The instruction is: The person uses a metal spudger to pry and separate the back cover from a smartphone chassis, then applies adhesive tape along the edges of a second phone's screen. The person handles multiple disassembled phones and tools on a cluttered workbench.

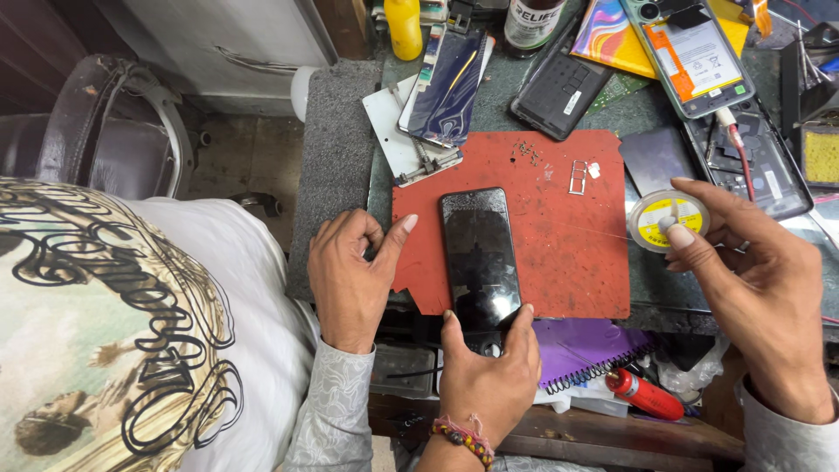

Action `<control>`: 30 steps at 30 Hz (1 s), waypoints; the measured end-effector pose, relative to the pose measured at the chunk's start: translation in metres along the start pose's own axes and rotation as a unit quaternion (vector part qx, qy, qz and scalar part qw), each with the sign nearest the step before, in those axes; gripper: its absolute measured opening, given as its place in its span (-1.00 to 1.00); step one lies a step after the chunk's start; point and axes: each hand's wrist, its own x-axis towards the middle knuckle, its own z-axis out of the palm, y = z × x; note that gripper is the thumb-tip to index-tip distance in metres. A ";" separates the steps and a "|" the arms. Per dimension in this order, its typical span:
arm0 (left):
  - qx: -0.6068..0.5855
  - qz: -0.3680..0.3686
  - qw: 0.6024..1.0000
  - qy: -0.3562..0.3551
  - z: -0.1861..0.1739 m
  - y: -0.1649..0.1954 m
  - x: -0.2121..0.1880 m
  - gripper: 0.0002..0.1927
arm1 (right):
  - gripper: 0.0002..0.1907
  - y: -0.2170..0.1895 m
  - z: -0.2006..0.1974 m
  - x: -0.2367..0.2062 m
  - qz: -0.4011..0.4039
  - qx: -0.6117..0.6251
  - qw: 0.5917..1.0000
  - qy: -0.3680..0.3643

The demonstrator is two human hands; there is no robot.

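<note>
— Right hand (752, 288) pinches the yellow spool (669, 218); left hand (350, 275) lies loose, empty, beside the black phone (479, 258) on the red mat (568, 253).
— Risky: if the braceleted hand (485, 376) slips, the phone could slide off.

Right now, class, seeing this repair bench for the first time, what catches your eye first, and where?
A black smartphone lies screen up on a red mat at centre, its near end touched by another person's braceleted hand. The left hand rests at the mat's left edge; the right hand pinches a small yellow-labelled spool at right. An opened phone lies at the far right.
</note>
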 end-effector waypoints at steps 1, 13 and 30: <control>0.001 -0.001 1.000 -0.002 0.000 0.000 0.000 -0.47 | -0.56 0.000 -0.001 0.000 0.001 0.001 1.000 -0.001; 0.003 -0.006 1.000 -0.004 0.002 0.002 0.000 -0.45 | -0.56 0.006 -0.001 0.002 0.000 -0.003 1.000 -0.005; 0.005 -0.005 1.000 0.003 0.006 0.002 -0.002 -0.45 | -0.57 0.008 -0.001 0.004 0.003 0.001 1.000 -0.008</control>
